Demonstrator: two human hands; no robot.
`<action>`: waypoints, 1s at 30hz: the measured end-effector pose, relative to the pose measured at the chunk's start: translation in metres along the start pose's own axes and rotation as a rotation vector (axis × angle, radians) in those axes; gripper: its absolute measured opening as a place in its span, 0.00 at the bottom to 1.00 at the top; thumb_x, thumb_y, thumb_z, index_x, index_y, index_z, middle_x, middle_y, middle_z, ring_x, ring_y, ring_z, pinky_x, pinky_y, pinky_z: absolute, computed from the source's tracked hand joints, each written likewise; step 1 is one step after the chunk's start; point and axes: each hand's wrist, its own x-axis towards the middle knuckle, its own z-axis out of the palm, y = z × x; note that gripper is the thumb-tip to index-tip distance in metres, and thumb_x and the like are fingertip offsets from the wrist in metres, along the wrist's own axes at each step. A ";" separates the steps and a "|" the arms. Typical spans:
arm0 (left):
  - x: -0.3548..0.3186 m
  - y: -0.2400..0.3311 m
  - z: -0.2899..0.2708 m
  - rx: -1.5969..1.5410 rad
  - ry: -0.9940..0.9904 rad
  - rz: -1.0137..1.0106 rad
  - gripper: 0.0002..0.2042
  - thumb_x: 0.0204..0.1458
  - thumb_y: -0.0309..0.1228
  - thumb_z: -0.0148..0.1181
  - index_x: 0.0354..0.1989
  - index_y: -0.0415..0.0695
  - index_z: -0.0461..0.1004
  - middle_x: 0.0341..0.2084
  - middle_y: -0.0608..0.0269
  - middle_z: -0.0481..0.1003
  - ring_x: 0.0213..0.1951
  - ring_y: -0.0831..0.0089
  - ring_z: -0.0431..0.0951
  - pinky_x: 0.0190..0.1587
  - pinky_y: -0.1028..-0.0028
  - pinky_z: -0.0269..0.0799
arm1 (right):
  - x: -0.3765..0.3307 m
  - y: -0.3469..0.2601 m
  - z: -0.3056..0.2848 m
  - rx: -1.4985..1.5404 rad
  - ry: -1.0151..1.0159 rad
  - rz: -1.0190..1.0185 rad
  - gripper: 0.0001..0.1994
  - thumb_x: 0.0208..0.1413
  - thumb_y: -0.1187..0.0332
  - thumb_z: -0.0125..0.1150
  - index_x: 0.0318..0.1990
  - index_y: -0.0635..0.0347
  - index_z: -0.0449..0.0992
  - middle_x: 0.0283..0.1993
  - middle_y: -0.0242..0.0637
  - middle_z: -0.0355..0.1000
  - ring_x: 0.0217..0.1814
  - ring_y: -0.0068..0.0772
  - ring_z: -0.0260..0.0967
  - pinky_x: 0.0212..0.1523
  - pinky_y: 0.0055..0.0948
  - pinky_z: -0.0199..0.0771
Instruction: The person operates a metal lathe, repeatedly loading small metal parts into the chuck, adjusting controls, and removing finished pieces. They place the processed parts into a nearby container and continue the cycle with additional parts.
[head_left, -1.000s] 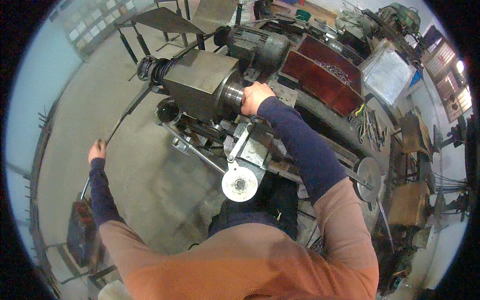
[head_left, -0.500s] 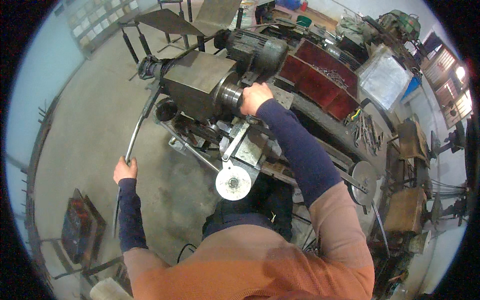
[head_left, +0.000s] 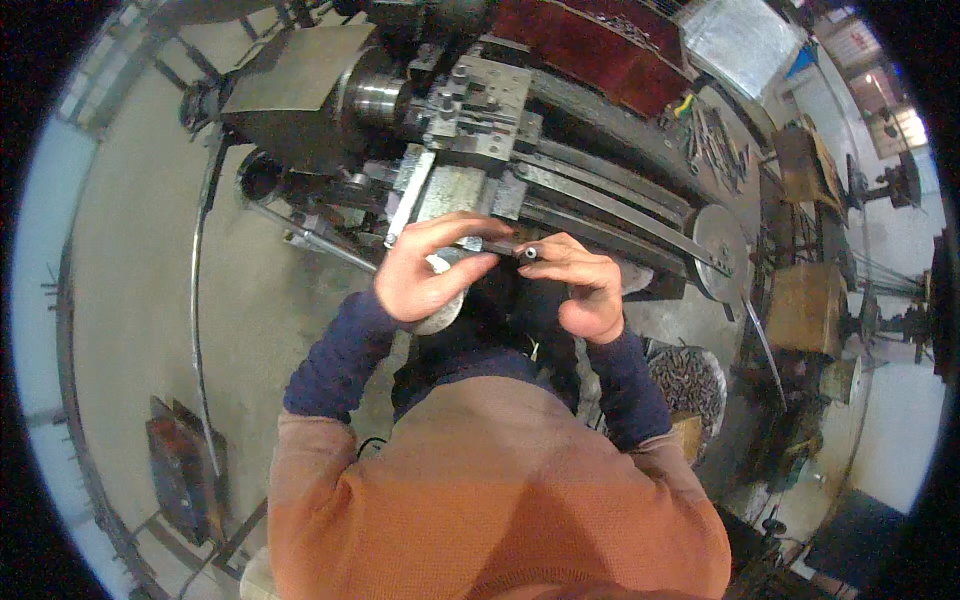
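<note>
Red trough point(head_left: 600, 55): near the top edge, small metal bits point(head_left: 632, 27) inside.
Silvery box point(head_left: 745, 45): just right of the trough, shiny and uneven.
Hand tools point(head_left: 718, 150): loose cluster below the silvery box, one showing yellow.
Grey pieces point(head_left: 686, 388): many, small, heaped at lower right.
Brown panels point(head_left: 803, 310): two at right, one farther off.
Dark block point(head_left: 182, 455): box-like, reddish patches, lower left.
Window point(head_left: 908, 128): bright, upper right.
Wall point(head_left: 60, 190): pale blue, far left.
Floor point(head_left: 140, 290): greyish.

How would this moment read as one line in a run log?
right grip: holding small ring-ended part | left grip: alongside, contact unclear | long metal lever: untouched | machine spindle: untouched
</note>
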 end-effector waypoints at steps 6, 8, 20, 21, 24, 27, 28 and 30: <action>0.017 -0.011 0.038 -0.300 -0.091 -0.021 0.12 0.47 0.25 0.55 0.40 0.36 0.71 0.40 0.54 0.73 0.45 0.66 0.72 0.49 0.69 0.64 | -0.017 -0.001 -0.006 -0.008 0.087 0.014 0.28 0.42 0.46 0.55 0.36 0.67 0.76 0.41 0.47 0.71 0.43 0.46 0.67 0.47 0.37 0.63; 0.015 -0.012 0.040 -0.363 -0.093 -0.066 0.12 0.47 0.25 0.54 0.40 0.35 0.72 0.40 0.53 0.73 0.45 0.66 0.72 0.49 0.70 0.64 | -0.018 0.000 -0.007 -0.024 0.081 0.015 0.27 0.43 0.46 0.55 0.36 0.67 0.76 0.40 0.47 0.72 0.43 0.45 0.67 0.47 0.36 0.63; 0.009 -0.021 0.044 -0.413 0.003 -0.114 0.10 0.47 0.24 0.55 0.38 0.34 0.72 0.38 0.53 0.74 0.43 0.66 0.73 0.48 0.70 0.65 | -0.009 0.000 -0.007 -0.176 0.079 -0.029 0.23 0.43 0.51 0.54 0.34 0.65 0.77 0.41 0.45 0.71 0.42 0.45 0.67 0.45 0.34 0.65; 0.010 -0.020 0.044 -0.426 0.010 -0.129 0.10 0.47 0.24 0.55 0.38 0.34 0.72 0.37 0.53 0.74 0.43 0.66 0.73 0.48 0.70 0.65 | -0.008 -0.001 -0.006 -0.196 0.085 -0.028 0.23 0.43 0.51 0.54 0.34 0.65 0.77 0.41 0.45 0.71 0.42 0.45 0.67 0.45 0.34 0.65; 0.011 -0.022 0.045 -0.419 0.036 -0.127 0.09 0.46 0.22 0.55 0.37 0.35 0.73 0.37 0.53 0.74 0.43 0.66 0.73 0.48 0.71 0.65 | -0.007 0.001 -0.007 -0.246 0.086 -0.034 0.23 0.42 0.52 0.54 0.34 0.65 0.77 0.42 0.45 0.71 0.43 0.45 0.67 0.45 0.35 0.65; 0.011 -0.024 0.044 -0.405 0.054 -0.113 0.08 0.46 0.22 0.55 0.36 0.35 0.73 0.36 0.54 0.75 0.42 0.67 0.73 0.48 0.71 0.66 | -0.005 0.001 -0.006 -0.258 0.088 -0.042 0.23 0.41 0.52 0.54 0.34 0.66 0.77 0.42 0.45 0.71 0.43 0.45 0.67 0.45 0.35 0.66; 0.011 -0.024 0.044 -0.403 0.058 -0.110 0.08 0.46 0.22 0.55 0.35 0.35 0.74 0.36 0.54 0.75 0.42 0.67 0.73 0.47 0.71 0.66 | -0.004 0.001 -0.005 -0.257 0.091 -0.044 0.23 0.41 0.52 0.54 0.34 0.66 0.77 0.42 0.46 0.71 0.43 0.45 0.68 0.45 0.35 0.66; 0.011 -0.023 0.043 -0.419 0.067 -0.128 0.08 0.46 0.22 0.55 0.35 0.35 0.74 0.35 0.54 0.75 0.41 0.68 0.73 0.47 0.71 0.66 | -0.004 0.002 -0.003 -0.238 0.107 -0.052 0.23 0.42 0.52 0.54 0.34 0.66 0.77 0.42 0.46 0.71 0.42 0.45 0.68 0.45 0.35 0.66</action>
